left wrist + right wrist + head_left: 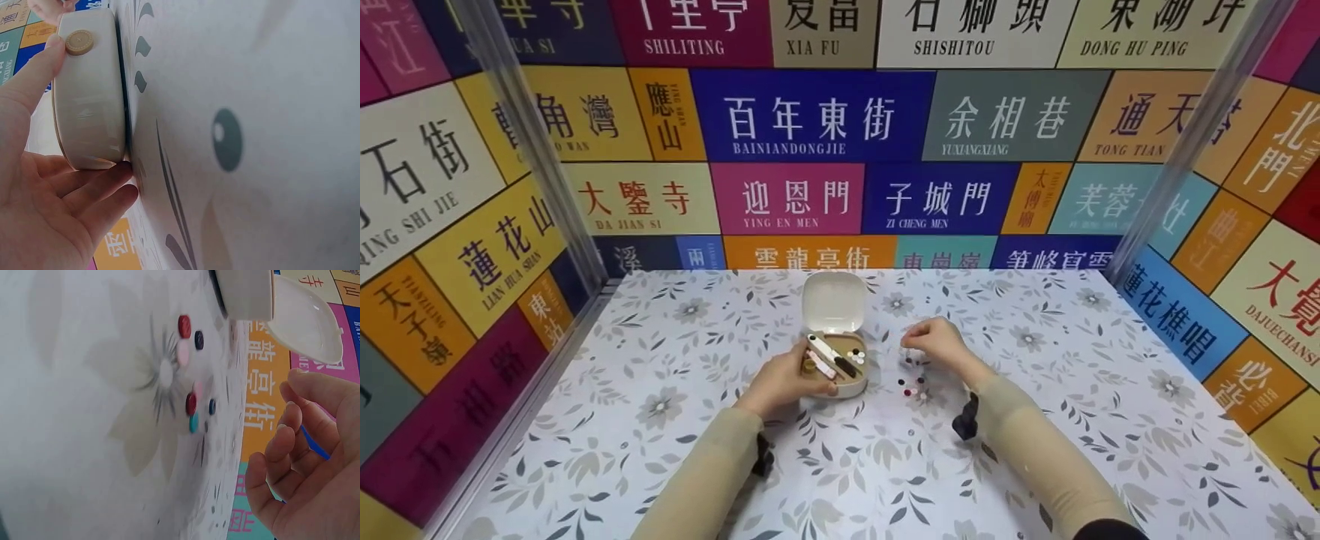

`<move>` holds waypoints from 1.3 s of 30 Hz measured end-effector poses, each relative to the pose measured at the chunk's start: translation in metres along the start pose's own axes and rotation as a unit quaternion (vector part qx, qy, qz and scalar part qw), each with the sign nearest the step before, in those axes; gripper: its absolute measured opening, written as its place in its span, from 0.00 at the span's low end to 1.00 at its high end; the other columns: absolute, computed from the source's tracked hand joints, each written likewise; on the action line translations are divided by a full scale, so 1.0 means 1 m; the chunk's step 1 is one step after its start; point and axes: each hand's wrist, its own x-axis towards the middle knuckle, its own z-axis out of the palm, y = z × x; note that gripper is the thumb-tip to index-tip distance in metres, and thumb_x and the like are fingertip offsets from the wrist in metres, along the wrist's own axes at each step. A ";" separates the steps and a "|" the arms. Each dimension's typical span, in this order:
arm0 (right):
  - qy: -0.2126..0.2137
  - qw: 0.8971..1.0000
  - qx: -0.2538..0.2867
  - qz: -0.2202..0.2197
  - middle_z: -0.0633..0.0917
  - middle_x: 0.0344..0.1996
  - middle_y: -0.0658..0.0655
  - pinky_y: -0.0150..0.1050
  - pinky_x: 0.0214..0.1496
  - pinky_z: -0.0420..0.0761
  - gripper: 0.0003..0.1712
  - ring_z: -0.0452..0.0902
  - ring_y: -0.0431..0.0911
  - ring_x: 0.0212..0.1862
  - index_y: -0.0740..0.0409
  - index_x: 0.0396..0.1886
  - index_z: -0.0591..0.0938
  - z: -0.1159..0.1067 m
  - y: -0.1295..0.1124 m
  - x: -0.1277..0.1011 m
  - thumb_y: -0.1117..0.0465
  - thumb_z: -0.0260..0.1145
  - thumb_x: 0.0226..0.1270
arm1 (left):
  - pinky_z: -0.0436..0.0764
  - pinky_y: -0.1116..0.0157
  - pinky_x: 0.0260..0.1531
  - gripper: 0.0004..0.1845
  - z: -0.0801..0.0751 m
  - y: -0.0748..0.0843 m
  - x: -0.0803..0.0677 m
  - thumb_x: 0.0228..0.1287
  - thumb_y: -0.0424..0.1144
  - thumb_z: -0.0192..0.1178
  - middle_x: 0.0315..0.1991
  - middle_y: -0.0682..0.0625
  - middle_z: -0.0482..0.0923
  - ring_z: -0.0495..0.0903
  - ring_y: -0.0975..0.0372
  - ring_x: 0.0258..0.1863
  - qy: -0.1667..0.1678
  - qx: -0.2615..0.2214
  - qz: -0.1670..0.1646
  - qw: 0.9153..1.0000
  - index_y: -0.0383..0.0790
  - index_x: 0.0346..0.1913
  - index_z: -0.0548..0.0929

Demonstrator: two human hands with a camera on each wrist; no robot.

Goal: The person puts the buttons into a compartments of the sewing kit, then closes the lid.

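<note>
Left wrist view alone: wooden disc [79, 42] on case [90, 95] gripped by left hand [42, 208].

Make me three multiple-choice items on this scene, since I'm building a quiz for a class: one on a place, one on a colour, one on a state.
1. Where do the loose buttons lie?
A. on the table right of the case
B. inside the lid
C. left of the left hand

2. What colour is the case?
A. black
B. cream white
C. bright blue

3. How does the lid stand?
A. shut flat
B. lying apart from the case
C. open, raised at the back

Answers:
1 A: the head view shows them on the floral cloth between the case and the right hand.
2 B: its wall is pale cream beside the left hand, which steadies it.
3 C: the lid stands up behind the open tray.
</note>
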 end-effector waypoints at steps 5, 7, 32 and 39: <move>-0.005 1.000 -0.003 0.004 0.88 0.32 0.55 0.41 0.40 0.80 0.08 0.82 0.49 0.38 0.62 0.35 0.89 -0.007 0.012 -0.002 0.61 0.71 0.60 | 0.64 0.51 0.65 0.60 -0.001 -0.001 0.001 0.40 0.59 0.76 0.65 0.41 0.71 0.71 0.48 0.62 0.004 0.007 0.014 1.000 0.43 0.76 0.56; -0.007 1.000 -0.005 0.005 0.88 0.31 0.55 0.41 0.40 0.81 0.08 0.82 0.48 0.37 0.62 0.35 0.89 -0.009 0.016 -0.004 0.62 0.71 0.59 | 0.63 0.51 0.65 0.61 -0.001 -0.001 0.001 0.40 0.59 0.76 0.65 0.41 0.71 0.70 0.48 0.62 0.003 0.006 0.013 1.000 0.43 0.76 0.56; -0.081 0.994 -0.056 0.054 0.88 0.39 0.53 0.38 0.40 0.80 0.11 0.78 0.45 0.38 0.56 0.38 0.90 -0.018 0.033 -0.022 0.66 0.73 0.52 | 0.61 0.49 0.66 0.62 0.001 -0.002 0.001 0.39 0.58 0.77 0.67 0.39 0.68 0.68 0.47 0.64 0.003 -0.002 0.001 1.000 0.42 0.76 0.54; -0.092 0.991 -0.084 0.044 0.87 0.40 0.52 0.44 0.47 0.80 0.11 0.79 0.45 0.42 0.53 0.36 0.90 -0.017 0.033 -0.024 0.65 0.73 0.51 | 0.60 0.50 0.67 0.62 0.001 -0.001 0.001 0.40 0.58 0.77 0.68 0.40 0.67 0.67 0.47 0.65 0.002 -0.003 -0.003 1.000 0.42 0.76 0.54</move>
